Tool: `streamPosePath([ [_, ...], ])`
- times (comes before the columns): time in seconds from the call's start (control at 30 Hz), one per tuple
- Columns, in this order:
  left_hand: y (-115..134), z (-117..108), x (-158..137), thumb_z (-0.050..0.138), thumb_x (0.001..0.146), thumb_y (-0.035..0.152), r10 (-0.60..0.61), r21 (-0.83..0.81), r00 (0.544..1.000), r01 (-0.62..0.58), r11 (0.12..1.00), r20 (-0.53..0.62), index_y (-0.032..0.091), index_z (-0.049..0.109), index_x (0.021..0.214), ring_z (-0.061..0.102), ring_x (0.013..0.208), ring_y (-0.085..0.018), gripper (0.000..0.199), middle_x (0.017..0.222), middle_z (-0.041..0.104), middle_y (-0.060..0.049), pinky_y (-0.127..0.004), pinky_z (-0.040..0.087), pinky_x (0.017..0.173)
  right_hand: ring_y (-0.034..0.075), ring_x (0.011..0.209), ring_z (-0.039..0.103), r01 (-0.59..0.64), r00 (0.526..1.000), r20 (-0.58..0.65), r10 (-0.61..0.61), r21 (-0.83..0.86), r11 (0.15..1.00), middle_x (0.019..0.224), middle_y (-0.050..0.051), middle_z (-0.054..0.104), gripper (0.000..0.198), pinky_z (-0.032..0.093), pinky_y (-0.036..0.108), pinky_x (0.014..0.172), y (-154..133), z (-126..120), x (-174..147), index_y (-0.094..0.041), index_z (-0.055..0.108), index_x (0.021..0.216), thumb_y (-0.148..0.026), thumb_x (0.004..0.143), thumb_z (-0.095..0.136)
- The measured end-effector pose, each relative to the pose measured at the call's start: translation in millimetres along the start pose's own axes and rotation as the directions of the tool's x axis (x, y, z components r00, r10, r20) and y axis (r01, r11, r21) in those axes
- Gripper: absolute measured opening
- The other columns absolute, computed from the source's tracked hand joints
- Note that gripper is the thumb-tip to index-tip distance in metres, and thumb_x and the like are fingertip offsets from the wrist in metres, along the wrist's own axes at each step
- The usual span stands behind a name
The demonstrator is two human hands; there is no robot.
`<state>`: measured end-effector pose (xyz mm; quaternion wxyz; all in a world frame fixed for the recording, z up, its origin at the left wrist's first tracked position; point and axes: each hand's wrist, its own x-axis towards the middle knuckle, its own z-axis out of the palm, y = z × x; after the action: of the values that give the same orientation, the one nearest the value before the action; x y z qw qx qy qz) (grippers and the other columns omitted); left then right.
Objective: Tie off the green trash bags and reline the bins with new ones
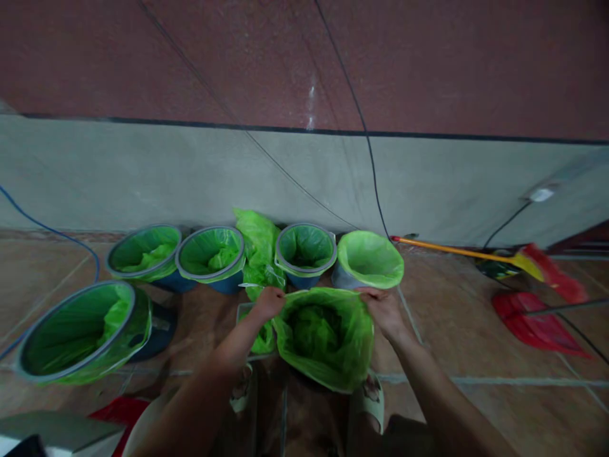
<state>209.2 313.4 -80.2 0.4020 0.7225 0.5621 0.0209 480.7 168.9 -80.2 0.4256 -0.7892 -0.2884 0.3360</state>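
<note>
A green plastic bin liner (328, 374) spreads wide over a bin between my feet; the bin itself is mostly hidden under it. My left hand (270, 303) is closed on the liner's upper left edge. On the upper right edge, my right hand (379, 307) grips the same liner. Crumpled green plastic lies in the dark inside. Just beyond stands a pale bin with a green liner folded over its rim (371, 259). Beside my left hand, a small rectangular clear container (261, 355) holds more green plastic.
Along the wall stand lined bins with grey rims (210, 276) (306, 276) and a bunched green bag (257, 241). A large lined bin (140, 343) is at left. To the right lie a broom (457, 252) and a red dustpan (533, 320). Black cables (356, 108) hang down the wall.
</note>
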Motion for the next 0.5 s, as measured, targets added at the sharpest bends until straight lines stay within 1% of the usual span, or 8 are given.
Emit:
streamPosePath([
  [0.07, 3, -7, -3, 0.056, 0.08, 0.013, -0.014, 0.058, 0.998, 0.018, 0.998, -0.066, 0.017, 0.073, 0.072, 0.064, 0.075, -0.017, 0.02, 0.068, 0.068, -0.002, -0.025, 0.044, 0.068, 0.021, 0.074, 0.069, 0.004, 0.992, -0.128, -0.015, -0.085, 0.996, 0.087, 0.009, 0.078, 0.037, 0.053, 0.028, 0.065, 2, -11, 4, -0.016, 0.077, 0.096, -0.034, 0.077, 0.052],
  [0.13, 7, -13, -7, 0.057, 0.082, 0.014, -0.03, 0.138, 0.989, 0.051, 0.989, -0.145, 0.018, 0.075, 0.082, 0.067, 0.084, -0.019, 0.019, 0.079, 0.073, -0.004, -0.025, 0.046, 0.072, 0.022, 0.076, 0.07, -0.007, 0.983, -0.183, -0.026, -0.176, 0.984, 0.088, 0.008, 0.078, 0.037, 0.052, 0.028, 0.065, 4, -22, 9, -0.016, 0.078, 0.098, -0.032, 0.078, 0.051],
  [0.2, 11, -16, -11, 0.058, 0.084, 0.016, -0.034, 0.221, 0.979, 0.079, 0.972, -0.201, 0.02, 0.076, 0.089, 0.069, 0.091, -0.021, 0.019, 0.088, 0.075, -0.005, -0.025, 0.047, 0.076, 0.022, 0.079, 0.071, -0.01, 0.99, -0.139, -0.03, -0.279, 0.96, 0.088, 0.006, 0.078, 0.033, 0.052, 0.029, 0.069, 6, -31, 14, -0.018, 0.078, 0.097, -0.028, 0.077, 0.053],
  [0.27, 13, -15, -13, 0.057, 0.086, 0.017, -0.03, 0.285, 0.976, 0.092, 0.954, -0.217, 0.02, 0.075, 0.095, 0.07, 0.094, -0.021, 0.021, 0.093, 0.076, -0.006, -0.025, 0.048, 0.078, 0.023, 0.084, 0.071, -0.003, 0.999, -0.048, -0.016, -0.369, 0.93, 0.092, 0.007, 0.078, 0.03, 0.053, 0.03, 0.075, 7, -35, 16, -0.018, 0.077, 0.098, -0.025, 0.074, 0.06],
  [0.33, 15, -13, -14, 0.056, 0.087, 0.016, -0.036, 0.317, 0.978, 0.101, 0.943, -0.204, 0.019, 0.074, 0.099, 0.07, 0.096, -0.022, 0.022, 0.096, 0.077, -0.008, -0.026, 0.048, 0.079, 0.025, 0.091, 0.071, 0.015, 1.0, 0.002, -0.015, -0.431, 0.902, 0.103, 0.011, 0.077, 0.037, 0.053, 0.033, 0.082, 7, -33, 16, -0.016, 0.075, 0.107, -0.026, 0.071, 0.068],
  [0.4, 14, -11, -14, 0.056, 0.087, 0.016, -0.055, 0.338, 0.98, 0.118, 0.934, -0.191, 0.019, 0.072, 0.102, 0.07, 0.099, -0.023, 0.022, 0.098, 0.077, -0.008, -0.026, 0.048, 0.08, 0.027, 0.098, 0.07, 0.044, 0.999, 0.01, -0.045, -0.488, 0.872, 0.111, 0.014, 0.075, 0.047, 0.052, 0.034, 0.087, 5, -30, 12, -0.014, 0.072, 0.114, -0.027, 0.069, 0.073],
  [0.43, 14, -10, -14, 0.056, 0.087, 0.017, -0.065, 0.348, 0.981, 0.127, 0.929, -0.185, 0.019, 0.072, 0.102, 0.07, 0.101, -0.023, 0.021, 0.098, 0.076, -0.009, -0.026, 0.049, 0.081, 0.027, 0.099, 0.069, 0.06, 0.998, 0.016, -0.06, -0.515, 0.855, 0.111, 0.014, 0.075, 0.045, 0.052, 0.035, 0.088, 4, -28, 10, -0.014, 0.073, 0.113, -0.025, 0.069, 0.073],
  [0.5, 14, -10, -14, 0.056, 0.089, 0.019, -0.072, 0.37, 0.98, 0.138, 0.919, -0.185, 0.018, 0.071, 0.103, 0.07, 0.103, -0.023, 0.02, 0.1, 0.076, -0.01, -0.027, 0.049, 0.083, 0.026, 0.093, 0.069, 0.078, 0.997, 0.029, -0.073, -0.524, 0.848, 0.099, 0.011, 0.077, 0.03, 0.052, 0.033, 0.083, -1, -27, 4, -0.017, 0.076, 0.099, -0.02, 0.07, 0.07],
])
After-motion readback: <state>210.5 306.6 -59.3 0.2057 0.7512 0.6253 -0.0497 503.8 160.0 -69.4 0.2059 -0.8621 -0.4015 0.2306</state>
